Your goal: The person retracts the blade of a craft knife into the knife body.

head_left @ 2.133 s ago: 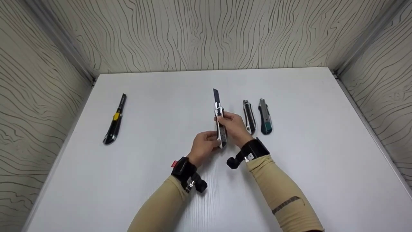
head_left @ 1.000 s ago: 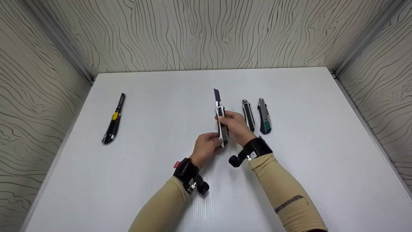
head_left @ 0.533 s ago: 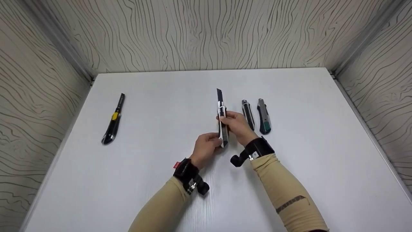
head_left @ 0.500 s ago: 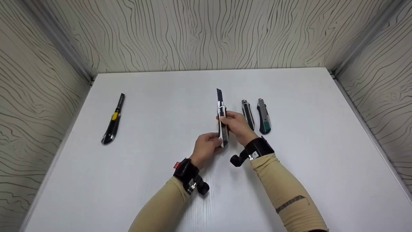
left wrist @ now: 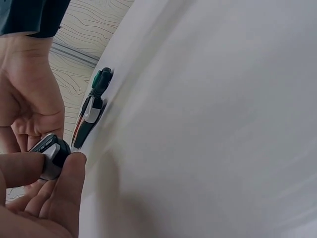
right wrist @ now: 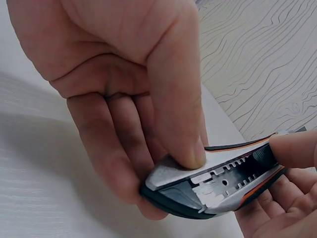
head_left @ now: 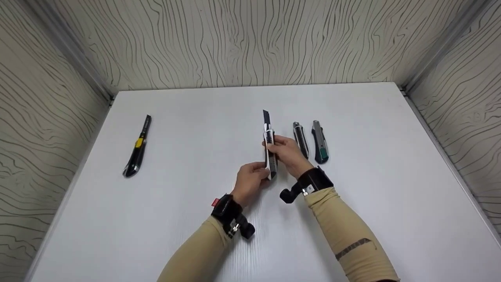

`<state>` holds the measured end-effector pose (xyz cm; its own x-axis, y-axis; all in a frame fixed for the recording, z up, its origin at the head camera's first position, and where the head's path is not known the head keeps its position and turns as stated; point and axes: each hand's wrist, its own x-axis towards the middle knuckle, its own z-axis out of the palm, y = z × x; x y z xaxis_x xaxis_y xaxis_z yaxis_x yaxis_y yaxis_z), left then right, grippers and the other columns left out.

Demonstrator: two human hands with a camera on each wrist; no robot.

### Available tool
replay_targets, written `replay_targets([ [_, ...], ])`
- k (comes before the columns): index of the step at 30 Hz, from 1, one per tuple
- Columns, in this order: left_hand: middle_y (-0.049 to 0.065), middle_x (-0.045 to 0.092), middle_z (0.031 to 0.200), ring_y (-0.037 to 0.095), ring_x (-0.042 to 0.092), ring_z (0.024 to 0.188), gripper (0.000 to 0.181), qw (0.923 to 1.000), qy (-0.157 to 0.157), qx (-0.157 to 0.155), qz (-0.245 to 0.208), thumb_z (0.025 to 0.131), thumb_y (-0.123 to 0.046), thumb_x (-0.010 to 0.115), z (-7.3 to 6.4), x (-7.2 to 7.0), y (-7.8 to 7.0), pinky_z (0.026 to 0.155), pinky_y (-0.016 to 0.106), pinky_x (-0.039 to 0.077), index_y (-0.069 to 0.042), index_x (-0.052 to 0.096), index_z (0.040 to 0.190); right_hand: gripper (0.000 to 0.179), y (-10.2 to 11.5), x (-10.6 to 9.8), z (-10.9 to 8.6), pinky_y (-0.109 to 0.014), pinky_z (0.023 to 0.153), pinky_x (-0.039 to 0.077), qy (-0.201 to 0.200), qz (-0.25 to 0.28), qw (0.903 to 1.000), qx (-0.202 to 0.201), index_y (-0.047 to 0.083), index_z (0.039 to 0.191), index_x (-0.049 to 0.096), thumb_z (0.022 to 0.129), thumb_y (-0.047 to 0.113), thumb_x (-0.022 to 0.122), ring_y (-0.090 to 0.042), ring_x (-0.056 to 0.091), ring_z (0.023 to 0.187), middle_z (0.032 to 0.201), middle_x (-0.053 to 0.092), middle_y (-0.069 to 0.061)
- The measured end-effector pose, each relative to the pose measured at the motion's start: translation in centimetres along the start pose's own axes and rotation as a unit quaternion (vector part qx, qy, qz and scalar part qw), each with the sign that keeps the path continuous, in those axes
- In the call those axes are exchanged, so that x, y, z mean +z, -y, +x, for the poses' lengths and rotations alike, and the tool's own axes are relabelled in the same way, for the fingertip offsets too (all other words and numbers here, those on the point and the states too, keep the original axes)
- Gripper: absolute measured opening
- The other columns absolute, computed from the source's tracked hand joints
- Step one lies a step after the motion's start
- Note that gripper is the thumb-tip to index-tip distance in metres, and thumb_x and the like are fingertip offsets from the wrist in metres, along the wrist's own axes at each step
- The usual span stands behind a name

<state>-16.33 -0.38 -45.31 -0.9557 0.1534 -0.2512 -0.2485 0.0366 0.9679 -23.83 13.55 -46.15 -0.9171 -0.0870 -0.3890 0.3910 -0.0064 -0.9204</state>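
A snap-off utility knife [head_left: 270, 156], silver-white and black with orange trim, is held in both hands, its dark blade [head_left: 266, 117] extended toward the back wall. My left hand [head_left: 249, 182] pinches the butt end between thumb and fingers, as the left wrist view also shows at the knife's end cap [left wrist: 51, 161]. The right hand [head_left: 289, 154] grips the front half, fingers behind it. In the right wrist view its thumb [right wrist: 297, 148] rests on the slider area beside the toothed channel [right wrist: 233, 181].
Right of the hands lie a white-and-black utility knife [head_left: 300, 139], partly covered by the right hand, and a grey one with a green slider [head_left: 321, 143]. A black-and-yellow utility knife [head_left: 136, 154] lies far left, blade out. Patterned walls [head_left: 250, 43] enclose the white table [head_left: 188, 117].
The held knife has shifted slightly right and turned a little straighter over the two seconds; in the last half second it has hardly moved. Both hands keep their hold.
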Motion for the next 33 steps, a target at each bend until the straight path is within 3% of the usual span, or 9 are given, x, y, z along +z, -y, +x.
replay_targets([
  [7, 0.028, 0.069, 0.103, 0.012, 0.061, 0.074, 0.033, 1.0, 0.001, 0.001, -0.001, 0.09, 0.001, 0.055, 0.3, 0.0, 0.2, 0.077, 0.035, 0.058, 0.015, 0.06, 0.119, 0.043, -0.1, -0.2, -0.1, -0.028, 0.095, 0.047, 0.002, 0.0, 1.0, -0.002, 0.001, 0.139, 0.049, 0.096, 0.004, 0.054, -0.024, 0.057, 0.121, 0.136, 0.058, -0.018],
  [16, 0.022, 0.072, 0.102, 0.01, 0.062, 0.074, 0.032, 1.0, -0.003, -0.003, -0.003, 0.089, -0.003, 0.059, 2.2, 0.0, 3.1, 0.075, 0.034, 0.058, 0.01, 0.063, 0.119, 0.047, -0.2, -0.2, -0.1, -0.033, 0.106, 0.044, 0.012, 0.003, 0.9999, -0.001, 0.001, 0.14, 0.047, 0.094, 0.002, 0.056, -0.027, 0.053, 0.13, 0.138, 0.057, -0.017],
  [27, 0.016, 0.073, 0.104, 0.008, 0.063, 0.08, 0.033, 0.9998, -0.011, -0.013, -0.01, 0.089, -0.008, 0.059, 2.4, -0.2, 3.0, 0.079, 0.03, 0.057, 0.006, 0.065, 0.119, 0.046, 0.1, -0.3, 0.1, -0.033, 0.103, 0.045, 0.015, 0.013, 0.9998, -0.003, -0.001, 0.14, 0.047, 0.095, 0.001, 0.054, -0.027, 0.054, 0.126, 0.139, 0.055, -0.02],
  [33, 0.006, 0.066, 0.081, 0.011, 0.063, 0.075, 0.025, 0.9988, 0.007, -0.04, -0.029, 0.092, -0.011, 0.057, 2.2, -0.4, 3.2, 0.076, 0.031, 0.058, 0.006, 0.069, 0.107, 0.046, 0.3, -0.3, 0.3, -0.033, 0.103, 0.046, 0.007, 0.011, 0.9999, -0.003, 0.001, 0.14, 0.047, 0.095, 0.002, 0.055, -0.023, 0.057, 0.12, 0.138, 0.056, -0.019],
])
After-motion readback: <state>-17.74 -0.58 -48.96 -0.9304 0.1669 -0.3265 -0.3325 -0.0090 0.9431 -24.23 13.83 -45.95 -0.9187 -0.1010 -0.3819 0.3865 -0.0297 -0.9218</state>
